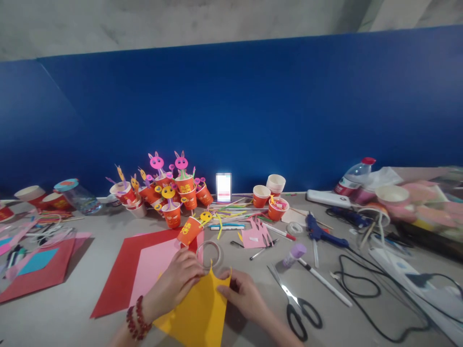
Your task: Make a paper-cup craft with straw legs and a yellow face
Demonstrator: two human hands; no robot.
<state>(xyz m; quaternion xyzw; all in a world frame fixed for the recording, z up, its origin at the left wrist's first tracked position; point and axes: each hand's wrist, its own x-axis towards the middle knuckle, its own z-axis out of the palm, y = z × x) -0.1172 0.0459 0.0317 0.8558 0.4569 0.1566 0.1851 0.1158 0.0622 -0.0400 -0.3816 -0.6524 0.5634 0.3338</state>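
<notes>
A sheet of yellow paper (200, 308), its top edge cut into curves and points, is held over the table in front of me. My left hand (183, 272), with a red bead bracelet (138, 319) at the wrist, has its fingers curled on the sheet's upper left edge. At the upper right corner, my right hand (242, 291) pinches the paper between thumb and fingers. A roll of tape (219, 255) lies just beyond the sheet. Close to my left fingertips, a tilted red paper cup (188, 232) carries a yellow face figure (205, 218). Open scissors (289, 296) lie right of my right hand.
Red and pink sheets (115, 279) lie at left. Behind them stand several decorated cups (171, 214). Coloured sticks (235, 212), pink paper scraps (253, 236) and a glue stick (294, 254) lie ahead. At right are a blue glue gun (321, 233) and a black cable (361, 308).
</notes>
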